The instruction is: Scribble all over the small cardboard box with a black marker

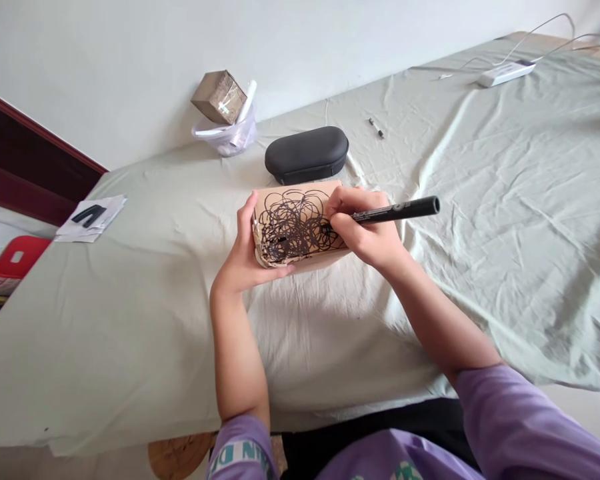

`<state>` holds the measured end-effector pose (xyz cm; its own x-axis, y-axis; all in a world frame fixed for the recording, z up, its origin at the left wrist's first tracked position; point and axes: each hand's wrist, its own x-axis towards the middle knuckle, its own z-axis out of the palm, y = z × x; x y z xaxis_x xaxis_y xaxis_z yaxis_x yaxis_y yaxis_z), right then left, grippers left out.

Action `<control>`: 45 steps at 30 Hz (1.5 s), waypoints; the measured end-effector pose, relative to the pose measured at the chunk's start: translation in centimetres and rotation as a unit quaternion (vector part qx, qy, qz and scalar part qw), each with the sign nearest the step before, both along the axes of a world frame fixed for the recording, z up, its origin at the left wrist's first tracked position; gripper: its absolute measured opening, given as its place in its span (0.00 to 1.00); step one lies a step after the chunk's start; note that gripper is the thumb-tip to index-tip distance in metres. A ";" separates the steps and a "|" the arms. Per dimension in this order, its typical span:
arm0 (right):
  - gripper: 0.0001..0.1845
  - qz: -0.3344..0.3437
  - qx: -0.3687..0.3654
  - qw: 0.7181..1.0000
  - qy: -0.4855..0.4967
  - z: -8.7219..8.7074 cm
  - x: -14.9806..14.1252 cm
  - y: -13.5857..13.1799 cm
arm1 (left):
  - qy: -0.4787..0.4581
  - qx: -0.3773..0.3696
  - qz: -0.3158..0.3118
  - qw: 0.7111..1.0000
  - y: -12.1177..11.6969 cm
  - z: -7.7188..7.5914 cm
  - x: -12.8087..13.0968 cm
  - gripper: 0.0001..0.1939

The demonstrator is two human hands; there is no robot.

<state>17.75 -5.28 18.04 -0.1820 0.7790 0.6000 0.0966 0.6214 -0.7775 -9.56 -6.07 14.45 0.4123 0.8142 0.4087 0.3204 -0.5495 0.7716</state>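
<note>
A brown cardboard box (300,197) sits in front of me, its top face covered with looping black scribbles. My left hand (245,250) grips the box at its left end, thumb along the far-left corner and fingers along the near side. Between the fingers and thumb of my right hand (365,223) is a black marker (405,210), its back end pointing right. The marker's tip is hidden by my fingers, over the right part of the scribbled face. Just behind the box lies a black oval zip case (306,153).
A clear plastic tub (233,139) holding a small cardboard box (220,97) and a white roll stands by the wall. A small black-and-white pen part (376,128) lies behind right. Papers (93,219) rest at left; a white power strip (507,73) lies far right on the wrinkled cloth (145,320).
</note>
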 end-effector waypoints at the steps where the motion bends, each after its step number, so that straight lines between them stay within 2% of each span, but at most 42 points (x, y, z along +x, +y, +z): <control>1: 0.08 -0.013 -0.006 1.000 0.011 -0.1 -0.1 0.0 | -0.001 0.002 0.001 1.000 0.0 0.0 0.0 0.77; 7: 0.11 -0.081 -0.012 0.993 0.082 -0.3 0.0 0.1 | -0.013 -0.009 0.028 0.999 0.4 -0.7 -0.5 0.76; 10: 0.09 -0.119 -0.027 0.984 0.130 -0.8 0.9 1.6 | -0.014 -0.027 0.053 0.998 0.8 -1.2 -1.4 0.74; 12: 0.06 -0.148 -0.042 0.981 0.116 -1.9 1.8 3.4 | -0.010 -0.056 0.066 0.996 1.1 -1.4 -2.3 0.73; 14: 0.08 -0.171 -0.052 0.983 0.031 -3.8 2.8 5.3 | -0.005 -0.083 0.073 0.994 1.3 -1.8 -3.2 0.73; 16: 0.06 -0.179 -0.070 0.974 -0.122 -6.4 3.3 7.0 | 0.001 -0.101 0.079 0.992 1.4 -2.2 -4.0 0.74; 17: 0.04 -0.180 -0.094 0.957 -0.210 -7.8 3.3 7.6 | 0.003 -0.108 0.081 0.991 1.4 -2.3 -4.4 0.75; 19: 0.10 -0.187 -0.135 0.920 -0.318 -10.5 2.7 8.3 | 0.002 -0.114 0.084 0.990 1.4 -2.5 -4.8 0.76; 20: 0.12 -0.191 -0.147 0.909 -0.340 -11.7 2.3 8.4 | 0.000 -0.113 0.084 0.990 1.4 -2.5 -4.9 0.75; 22: 0.12 -0.193 -0.153 0.907 -0.341 -13.3 1.5 8.6 | -0.001 -0.109 0.080 0.991 1.3 -2.4 -4.8 0.74; 24: 0.12 -0.190 -0.148 0.910 -0.336 -13.7 1.1 8.7 | 0.003 -0.105 0.076 0.992 1.5 -2.4 -4.5 0.73; 27: 0.11 -0.190 -0.096 0.944 -0.251 -11.8 1.4 8.7 | 0.006 -0.102 0.067 0.993 1.8 -2.6 -4.1 0.73; 29: 0.09 -0.184 -0.023 0.975 -0.122 -9.2 1.9 8.1 | 0.005 -0.107 0.056 0.993 2.1 -2.8 -4.1 0.74; 31: 0.09 -0.170 0.050 0.984 -0.017 -6.2 2.2 6.7 | 0.015 -0.092 0.062 0.994 2.1 -2.7 -4.1 0.76; 33: 0.10 -0.135 0.112 0.985 0.005 -3.5 2.1 4.7 | 0.026 -0.018 0.100 0.994 1.5 -1.7 -3.7 0.74; 35: 0.09 -0.082 0.160 0.983 -0.020 -1.6 1.5 2.5 | 0.013 0.102 0.160 0.982 0.2 0.1 -2.5 0.64; 37: 0.09 -0.022 0.213 0.976 -0.049 -0.8 0.5 0.6 | -0.040 0.202 0.212 0.955 -1.7 2.2 -0.5 0.49; 38: 0.09 0.004 0.231 0.971 -0.062 -0.7 0.0 -0.2 | -0.055 0.233 0.212 0.947 -2.7 3.1 0.7 0.40; 41: 0.09 0.044 0.248 0.964 -0.084 -1.0 -1.4 -1.5 | -0.053 0.192 0.184 0.962 -5.0 4.8 3.7 0.22; 43: 0.08 0.057 0.255 0.963 -0.066 -1.2 -1.8 -1.8 | -0.069 0.151 0.179 0.970 -5.6 5.0 4.8 0.13; 45: 0.10 0.071 0.253 0.965 -0.015 -1.1 -1.8 -1.9 | -0.126 0.134 0.184 0.966 -5.3 4.8 5.2 0.10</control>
